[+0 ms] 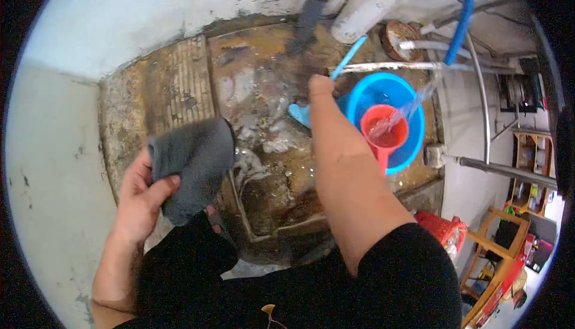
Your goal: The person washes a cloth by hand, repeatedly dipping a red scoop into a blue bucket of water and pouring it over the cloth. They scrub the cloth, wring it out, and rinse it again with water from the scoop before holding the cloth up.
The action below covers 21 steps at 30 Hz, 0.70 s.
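Dark grey cloth (194, 161) is pinched in my left hand (147, 194), thumb on top and fingers behind it. It hangs out over the wet floor, its outer edge blurred. My right arm reaches forward, and my right hand (321, 86) is closed round a light-blue brush (349, 57) whose handle sticks out past the fist. A light-blue end (299, 114) shows below the hand, close over the sudsy floor (269, 131). Just right of my forearm stands a blue basin (417, 113) with a red dipper (366, 124) in it. Water runs into the dipper.
A blue hose (467, 17) hangs at the upper right near metal pipes (479, 83). A ribbed slab (187, 83) lies at the floor's left side. A red bag (442, 230) and wooden furniture (497, 239) stand on the right. Walls border the left and far sides.
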{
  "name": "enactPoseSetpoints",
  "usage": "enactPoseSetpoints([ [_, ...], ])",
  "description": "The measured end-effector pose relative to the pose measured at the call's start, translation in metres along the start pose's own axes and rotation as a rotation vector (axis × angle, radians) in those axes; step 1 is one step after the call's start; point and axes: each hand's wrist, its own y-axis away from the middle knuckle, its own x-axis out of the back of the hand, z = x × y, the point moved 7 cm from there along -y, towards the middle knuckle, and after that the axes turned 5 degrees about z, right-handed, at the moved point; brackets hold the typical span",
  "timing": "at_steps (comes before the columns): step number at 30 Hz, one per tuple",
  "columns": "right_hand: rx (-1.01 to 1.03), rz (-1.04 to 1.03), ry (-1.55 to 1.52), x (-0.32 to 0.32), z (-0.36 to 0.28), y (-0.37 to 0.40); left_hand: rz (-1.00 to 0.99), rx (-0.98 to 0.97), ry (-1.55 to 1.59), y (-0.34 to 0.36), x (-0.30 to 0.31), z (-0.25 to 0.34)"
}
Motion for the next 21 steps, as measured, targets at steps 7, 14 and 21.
enactPoseSetpoints([
  [7,-0.679,-0.059,-1.306,-0.077,0.041,0.006,0.101,-0.160,0.131,0.004,0.036,0.023],
  [14,-0.480,-0.214,-1.398,-0.090,-0.016,0.055,0.055,-0.251,0.184,-0.003,0.021,0.044],
  [21,-0.125,0.211,-1.059,-0.020,-0.022,0.015,-0.032,-0.214,0.184,-0.023,0.008,0.038],
])
